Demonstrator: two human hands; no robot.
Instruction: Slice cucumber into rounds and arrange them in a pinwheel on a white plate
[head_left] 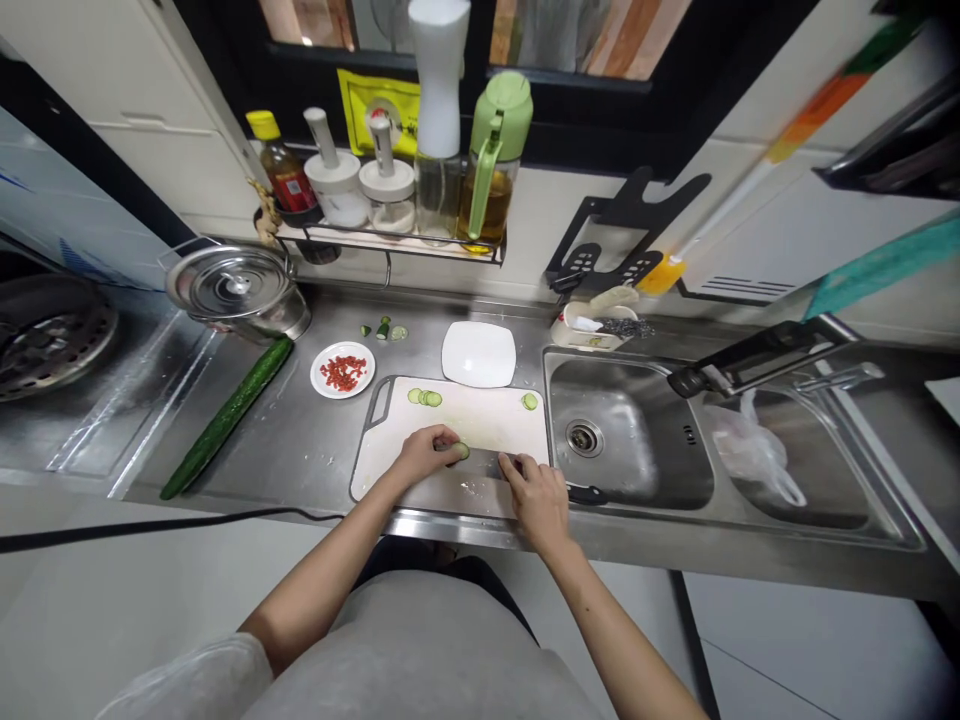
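On the white cutting board (375,455), my left hand (426,455) pinches a small green cucumber piece (463,451) with curled fingers. My right hand (538,495) is closed round a kitchen knife (484,464), its blade lying low over the board and pointing left, close to the cucumber piece. Cucumber slices (426,398) overlap in a short row at the board's upper left. Another slice or two (529,401) lie at the upper right corner. Small wet bits are scattered near the board's front edge. The far end of the cucumber piece is hidden by my fingers.
A whole cucumber (229,415) lies left, beside a lidded steel pot (240,290). Behind the board are a plate of chopped red pieces (343,372), cucumber ends (383,328) and a white plate (478,353). A sink (630,430) adjoins on the right; a black handle (586,495) rests at its edge.
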